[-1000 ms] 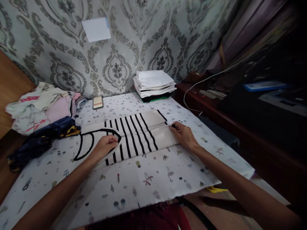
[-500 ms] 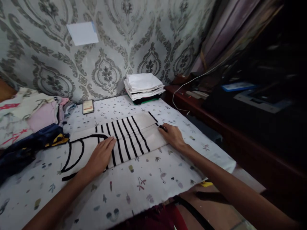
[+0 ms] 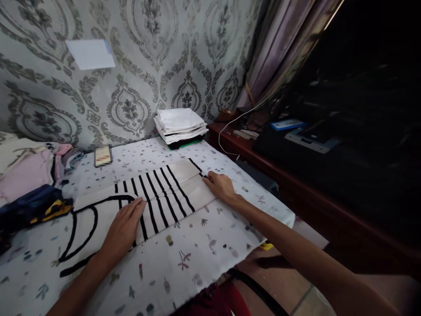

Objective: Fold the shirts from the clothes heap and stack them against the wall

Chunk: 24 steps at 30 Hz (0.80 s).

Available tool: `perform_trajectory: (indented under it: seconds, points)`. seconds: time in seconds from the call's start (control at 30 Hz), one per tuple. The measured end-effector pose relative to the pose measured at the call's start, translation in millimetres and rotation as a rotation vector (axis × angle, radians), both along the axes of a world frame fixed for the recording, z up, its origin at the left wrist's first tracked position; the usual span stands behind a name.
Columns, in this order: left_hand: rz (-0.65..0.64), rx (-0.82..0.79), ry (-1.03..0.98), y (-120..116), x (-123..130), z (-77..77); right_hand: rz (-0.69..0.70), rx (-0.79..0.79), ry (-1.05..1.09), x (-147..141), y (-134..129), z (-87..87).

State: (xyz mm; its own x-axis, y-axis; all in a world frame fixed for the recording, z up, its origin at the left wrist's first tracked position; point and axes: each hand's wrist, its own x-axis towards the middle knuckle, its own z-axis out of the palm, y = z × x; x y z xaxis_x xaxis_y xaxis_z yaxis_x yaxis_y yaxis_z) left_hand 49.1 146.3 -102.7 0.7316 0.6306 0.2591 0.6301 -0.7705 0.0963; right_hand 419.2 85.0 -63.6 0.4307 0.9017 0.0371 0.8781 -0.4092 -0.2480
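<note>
A white knit top [image 3: 156,204] with black stripes and black trim lies flat on the patterned sheet, one side folded lengthwise over its middle. My left hand [image 3: 123,226] rests on the top near the neckline, fingers stretched out and pressed flat against the cloth. At the far end, my right hand [image 3: 220,186] pinches the black-edged hem between thumb and fingers. The tips of those fingers are partly hidden.
Folded clothes [image 3: 180,125] are stacked by the wall. Loose clothes [image 3: 29,171] lie in a heap at left, near a small blurred card-like item [image 3: 103,156]. A dark wooden table [image 3: 243,142] with a white cable borders the bed's right side.
My view has swung to the right, so the scene sits further left. Both hands keep nearly the same places on the striped top, which lies as before.
</note>
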Motion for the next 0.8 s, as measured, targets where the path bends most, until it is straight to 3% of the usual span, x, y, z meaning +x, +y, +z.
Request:
perform_trajectory:
  seconds: [0.13, 0.27, 0.33, 0.43, 0.5, 0.53, 0.7, 0.8]
  points:
    - [0.007, -0.02, -0.021, 1, -1, -0.7, -0.026, 0.0, -0.032, 7, 0, 2.4]
    - [0.019, -0.017, -0.046, 1, -1, -2.1, -0.039, 0.129, 0.029, 2, -2, 8.1]
    - [0.011, -0.015, -0.054, 2, -1, -2.5, 0.085, 0.226, 0.039, -12, -3, 7.5]
    - [0.009, -0.02, -0.046, 1, 0, -1.8, 0.433, 0.289, 0.001, -39, -5, 0.6]
    - [0.012, -0.03, -0.045, 0, 0, -1.1, 0.536, 0.287, -0.038, -49, -5, -5.1]
    - [0.012, -0.034, -0.051, 0, 0, -0.9, 0.502, 0.287, -0.047, -49, -5, -7.3]
    - [0.011, -0.054, -0.077, -2, 1, -1.9, 0.064, 0.18, 0.02, -19, -8, -8.4]
    - [0.007, -0.089, -0.099, 0, 3, 0.0, 0.013, 0.111, 0.013, -9, -14, -8.4]
